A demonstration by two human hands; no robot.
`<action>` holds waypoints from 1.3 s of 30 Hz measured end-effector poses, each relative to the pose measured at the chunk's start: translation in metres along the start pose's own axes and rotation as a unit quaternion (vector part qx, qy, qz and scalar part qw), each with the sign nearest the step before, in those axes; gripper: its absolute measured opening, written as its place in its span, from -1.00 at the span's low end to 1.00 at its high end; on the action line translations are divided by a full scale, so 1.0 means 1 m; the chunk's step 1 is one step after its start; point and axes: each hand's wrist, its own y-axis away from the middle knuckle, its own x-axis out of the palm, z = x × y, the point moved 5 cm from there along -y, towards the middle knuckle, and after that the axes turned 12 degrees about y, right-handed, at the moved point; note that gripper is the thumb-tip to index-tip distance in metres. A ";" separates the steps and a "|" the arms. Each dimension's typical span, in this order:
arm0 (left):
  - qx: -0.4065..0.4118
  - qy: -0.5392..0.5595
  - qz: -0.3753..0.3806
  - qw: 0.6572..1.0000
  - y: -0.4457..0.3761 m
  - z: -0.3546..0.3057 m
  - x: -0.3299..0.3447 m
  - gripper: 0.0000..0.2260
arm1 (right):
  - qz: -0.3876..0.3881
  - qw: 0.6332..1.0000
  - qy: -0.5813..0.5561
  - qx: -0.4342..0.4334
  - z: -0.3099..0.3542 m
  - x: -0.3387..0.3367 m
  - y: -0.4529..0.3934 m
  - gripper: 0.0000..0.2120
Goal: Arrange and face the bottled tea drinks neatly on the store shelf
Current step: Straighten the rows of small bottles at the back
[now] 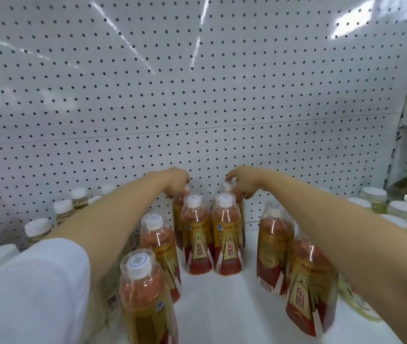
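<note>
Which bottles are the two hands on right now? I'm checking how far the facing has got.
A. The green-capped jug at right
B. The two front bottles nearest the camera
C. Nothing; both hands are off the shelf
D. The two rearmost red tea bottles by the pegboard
D: the left hand and right hand each grip the cap of a rear tea bottle against the pegboard.
</note>
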 end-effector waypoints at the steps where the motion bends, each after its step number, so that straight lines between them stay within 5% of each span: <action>1: -0.001 0.009 -0.007 1.000 0.000 0.000 -0.001 -0.60 | -0.003 1.000 -0.007 0.004 0.000 -0.001 0.000 -0.42; 5: -0.005 0.047 -0.028 0.998 0.012 0.009 -0.018 -0.51 | -0.032 0.998 -0.061 0.014 -0.001 -0.013 0.009 -0.40; 11: 0.023 0.130 -0.169 0.977 0.078 0.000 -0.102 -0.55 | -0.151 0.976 -0.156 0.014 -0.010 -0.081 0.058 -0.34; 18: 0.069 0.232 -0.255 0.936 0.171 -0.026 -0.172 -0.62 | -0.244 0.933 -0.259 -0.049 0.000 -0.143 0.126 -0.51; 28: 0.095 0.234 -0.110 0.961 0.190 -0.055 -0.094 -0.62 | -0.070 0.956 -0.215 -0.189 0.042 -0.087 0.160 -0.61; 39: 0.055 0.136 -0.079 0.986 0.152 -0.055 0.012 -0.59 | -0.021 0.987 0.014 -0.159 0.046 0.003 0.138 -0.45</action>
